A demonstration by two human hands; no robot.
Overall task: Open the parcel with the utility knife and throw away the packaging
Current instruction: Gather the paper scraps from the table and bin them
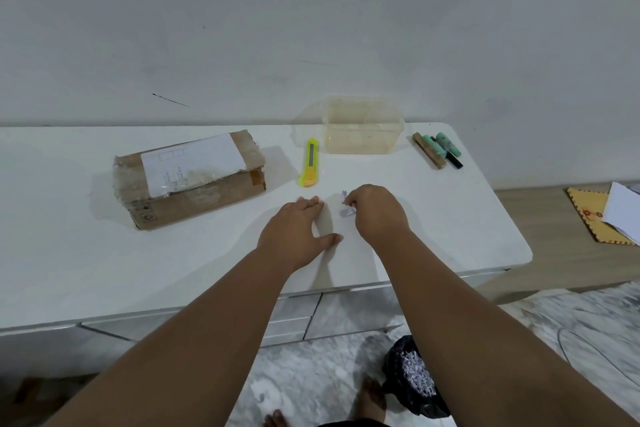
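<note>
A brown cardboard parcel (189, 178) wrapped in clear tape, with a white label on top, lies on the left of the white table (104, 270). To its right lies a yellow utility knife (310, 163), untouched. My left hand (297, 231) rests flat on the table with straight fingers, in front of the knife. Just to its right, my right hand (377, 212) has its fingers curled and pinches small scraps of white paper (347, 208) on the tabletop.
A clear plastic tub (363, 126) stands at the back by the wall. Several markers (438, 149) lie to its right. On the floor below the table edge, a black bin bag (417, 378) holds shredded paper. Envelopes (609, 215) lie on the floor at right.
</note>
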